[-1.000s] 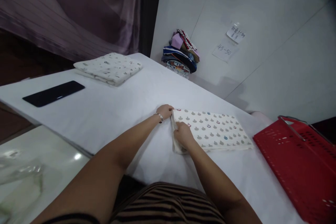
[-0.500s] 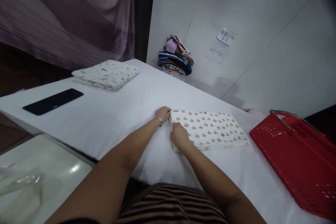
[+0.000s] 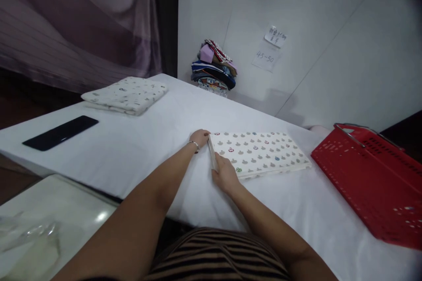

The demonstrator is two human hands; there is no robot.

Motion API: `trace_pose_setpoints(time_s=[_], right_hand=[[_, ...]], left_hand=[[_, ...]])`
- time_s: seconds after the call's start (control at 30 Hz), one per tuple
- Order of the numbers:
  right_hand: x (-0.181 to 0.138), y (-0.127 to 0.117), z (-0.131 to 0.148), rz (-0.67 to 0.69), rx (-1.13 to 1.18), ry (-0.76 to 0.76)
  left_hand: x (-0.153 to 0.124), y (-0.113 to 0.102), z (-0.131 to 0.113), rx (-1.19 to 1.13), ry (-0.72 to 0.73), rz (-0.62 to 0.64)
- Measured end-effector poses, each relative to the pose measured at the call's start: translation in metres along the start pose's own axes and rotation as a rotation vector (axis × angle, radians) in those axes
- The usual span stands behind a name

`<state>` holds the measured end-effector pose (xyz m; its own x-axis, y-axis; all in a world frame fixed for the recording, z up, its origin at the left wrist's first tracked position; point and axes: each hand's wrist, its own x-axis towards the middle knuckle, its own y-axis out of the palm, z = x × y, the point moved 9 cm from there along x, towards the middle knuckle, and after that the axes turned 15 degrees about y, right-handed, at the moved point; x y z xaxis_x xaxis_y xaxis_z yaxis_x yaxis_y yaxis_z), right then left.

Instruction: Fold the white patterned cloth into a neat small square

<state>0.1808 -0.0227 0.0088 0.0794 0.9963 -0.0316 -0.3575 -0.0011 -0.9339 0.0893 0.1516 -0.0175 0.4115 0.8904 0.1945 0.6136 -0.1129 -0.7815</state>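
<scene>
A folded white cloth with grey, red, blue and green prints lies on the white-covered table in front of me. My left hand, with a bracelet at the wrist, pinches the far corner of its left edge. My right hand grips the near part of that same edge, fingers partly hidden by the hand. Farther off to the left, a second folded printed cloth rests flat near the table's far edge, touched by neither hand.
A black phone-like slab lies at the table's left. On the right stands a red perforated basket with metal handles. Beyond the table, a stack of folded clothes is against the wall. A pale surface with clear plastic is at lower left.
My right hand has shifted from the top of the cloth's left edge toward its near corner. My left hand stays at the far corner. The whole view has moved slightly.
</scene>
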Motion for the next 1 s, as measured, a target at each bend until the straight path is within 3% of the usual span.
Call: trace_pose_setpoints(time_s=[0.3,0.43,0.53,0.63,0.8,1.0], right_hand=[[-0.011,-0.002,0.015,-0.066,-0.036,-0.100],[-0.013,-0.001,0.016,-0.097,-0.071,-0.115],[-0.014,-0.002,0.018,-0.106,-0.093,-0.132],[-0.014,-0.001,0.022,-0.102,-0.118,-0.169],[-0.020,0.000,0.024,-0.098,-0.131,-0.229],[-0.039,-0.013,0.011,-0.077,-0.140,-0.297]], left_hand=[[-0.024,-0.020,-0.015,-0.008,-0.031,-0.085],[-0.037,-0.030,-0.051,-0.001,0.144,-0.223],[-0.035,-0.011,-0.088,-0.002,0.347,-0.126],[-0.029,0.014,-0.108,0.004,0.459,0.020],[-0.027,0.038,-0.106,0.042,0.484,0.157],[-0.037,0.042,-0.106,0.149,0.626,0.155]])
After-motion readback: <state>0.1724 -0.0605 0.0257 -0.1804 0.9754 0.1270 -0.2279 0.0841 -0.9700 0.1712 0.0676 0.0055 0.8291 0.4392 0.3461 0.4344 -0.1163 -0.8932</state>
